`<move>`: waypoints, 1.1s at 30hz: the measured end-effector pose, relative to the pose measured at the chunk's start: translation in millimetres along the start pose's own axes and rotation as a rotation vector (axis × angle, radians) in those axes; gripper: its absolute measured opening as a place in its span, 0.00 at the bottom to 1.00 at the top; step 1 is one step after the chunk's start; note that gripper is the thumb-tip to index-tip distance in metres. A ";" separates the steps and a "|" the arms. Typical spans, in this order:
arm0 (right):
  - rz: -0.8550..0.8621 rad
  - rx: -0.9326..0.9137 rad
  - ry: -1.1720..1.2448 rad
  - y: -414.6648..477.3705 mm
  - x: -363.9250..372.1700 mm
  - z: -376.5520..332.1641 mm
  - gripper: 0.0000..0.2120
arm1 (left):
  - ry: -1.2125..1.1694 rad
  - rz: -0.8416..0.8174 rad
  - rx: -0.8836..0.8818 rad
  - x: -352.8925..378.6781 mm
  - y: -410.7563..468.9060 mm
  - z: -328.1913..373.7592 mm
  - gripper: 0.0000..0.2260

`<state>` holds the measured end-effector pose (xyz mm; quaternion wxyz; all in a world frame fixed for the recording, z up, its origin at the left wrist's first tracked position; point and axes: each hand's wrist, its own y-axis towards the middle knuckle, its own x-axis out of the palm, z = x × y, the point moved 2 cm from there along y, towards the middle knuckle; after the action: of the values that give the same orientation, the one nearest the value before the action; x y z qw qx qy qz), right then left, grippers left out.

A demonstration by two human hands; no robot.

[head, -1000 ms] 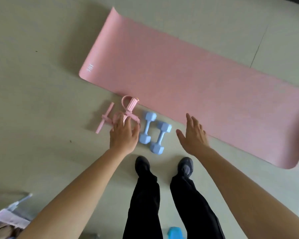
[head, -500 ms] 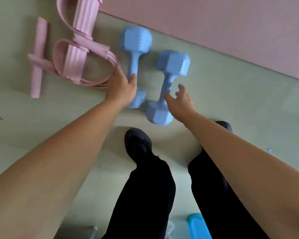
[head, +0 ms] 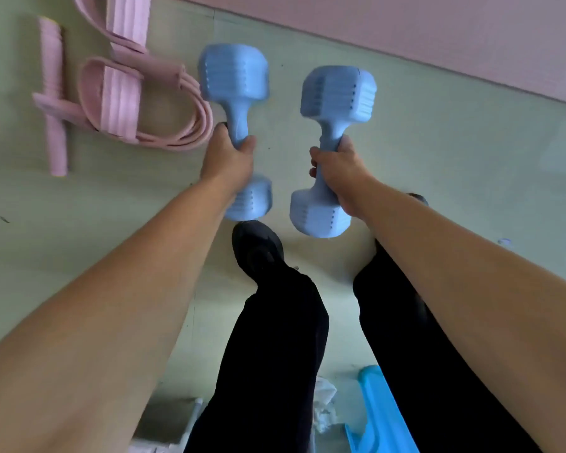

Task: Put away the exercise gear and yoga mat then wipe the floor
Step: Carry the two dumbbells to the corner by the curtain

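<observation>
From the head camera, looking down past our own arms, we see our left hand wrapped around the handle of the left dumbbell, fingers curled fully closed on it, with one blue weight head beyond the knuckles and the other showing below the wrist. Our right hand grips the handle of the right dumbbell the same way, fingers closed tight, its far head tilted slightly to the right and its near head hanging beside our wrist. The two dumbbells run roughly parallel, near each other but apart; whether they have left the floor we cannot tell for certain. To the left of them the pink resistance band lies on the floor, its loops and foot straps spread out, with its pink bar handle at the far left. The pink yoga mat lies flat across the top right of the view, beyond the dumbbells. Below our hands we see our black trousers and one black shoe, and a bright blue object at the bottom edge.
</observation>
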<state>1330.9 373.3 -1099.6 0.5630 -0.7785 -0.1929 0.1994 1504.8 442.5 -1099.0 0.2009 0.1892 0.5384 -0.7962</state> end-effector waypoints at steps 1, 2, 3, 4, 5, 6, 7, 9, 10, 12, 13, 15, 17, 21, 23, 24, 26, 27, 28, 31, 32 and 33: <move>0.007 0.004 0.004 -18.5 -11.0 -2.1 0.10 | -0.021 -0.009 -0.003 -4.3 -21.1 3.4 0.10; 0.019 0.003 0.011 -38.5 -23.0 -5.4 0.10 | -0.036 -0.012 -0.001 -9.6 -43.6 9.4 0.09; 0.033 0.001 0.019 -60.2 -35.5 -10.1 0.09 | -0.041 -0.013 0.003 -15.4 -65.5 16.6 0.09; 0.044 -0.005 0.022 -83.2 -47.3 -16.5 0.09 | -0.046 -0.019 -0.003 -21.5 -87.8 26.0 0.08; 0.052 -0.010 0.024 -107.1 -58.4 -22.9 0.07 | -0.055 -0.029 -0.009 -28.7 -111.0 36.7 0.08; 0.062 -0.022 0.028 -131.4 -68.8 -30.2 0.05 | -0.070 -0.043 -0.018 -37.3 -134.6 49.3 0.08; 0.069 -0.037 0.037 -157.3 -78.9 -39.3 0.04 | -0.087 -0.052 -0.024 -46.9 -158.6 63.8 0.08; 0.084 -0.069 0.048 -212.5 -98.6 -62.1 0.04 | -0.107 -0.058 -0.024 -70.0 -208.9 100.7 0.08; 0.089 -0.088 0.053 -242.5 -108.1 -74.5 0.05 | -0.122 -0.059 -0.017 -83.8 -236.0 121.4 0.08; 0.109 -0.136 0.064 -306.2 -128.4 -103.0 0.07 | -0.155 -0.068 0.023 -116.2 -292.5 168.5 0.06; 0.118 -0.166 0.074 -339.6 -138.8 -117.3 0.08 | -0.168 -0.070 0.050 -134.8 -322.5 192.1 0.06; 0.145 -0.246 0.100 -409.0 -159.0 -148.7 0.09 | -0.191 -0.056 0.125 -173.7 -382.2 239.7 0.07; 0.193 -0.347 0.121 -480.9 -177.6 -181.1 0.10 | -0.216 -0.023 0.240 -214.5 -441.2 286.4 0.06; 0.295 -0.561 0.138 -606.8 -205.4 -231.7 0.11 | -0.298 0.058 0.450 -290.8 -538.9 361.2 0.12; 0.321 -0.639 0.150 -660.1 -212.9 -245.2 0.09 | -0.307 0.071 0.549 -321.7 -577.3 384.7 0.13; 0.341 -0.674 0.163 -686.2 -215.4 -250.3 0.08 | -0.314 0.068 0.599 -335.3 -594.8 394.7 0.13; 0.403 -0.759 0.193 -733.7 -219.2 -256.0 0.05 | -0.327 0.048 0.687 -357.8 -625.4 412.7 0.13; 0.439 -0.797 0.208 -757.3 -220.7 -257.1 0.05 | -0.334 0.029 0.730 -366.2 -639.3 420.3 0.12; 0.474 -0.828 0.211 -779.3 -222.1 -256.7 0.06 | -0.344 0.009 0.774 -372.8 -652.0 427.3 0.12; 0.607 -0.904 0.177 -831.6 -229.8 -245.2 0.09 | -0.329 -0.060 0.895 -379.0 -687.2 445.1 0.13; 0.635 -0.921 0.197 -843.9 -234.2 -239.8 0.09 | -0.318 -0.080 0.933 -377.3 -699.8 451.0 0.13; 0.653 -0.940 0.235 -854.0 -240.2 -233.7 0.09 | -0.304 -0.099 0.971 -373.2 -712.6 456.9 0.14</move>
<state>1186.2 309.3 -195.9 0.0844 -0.9808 0.0531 0.1677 1409.2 301.3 -189.7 0.1278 0.1168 0.0793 -0.9817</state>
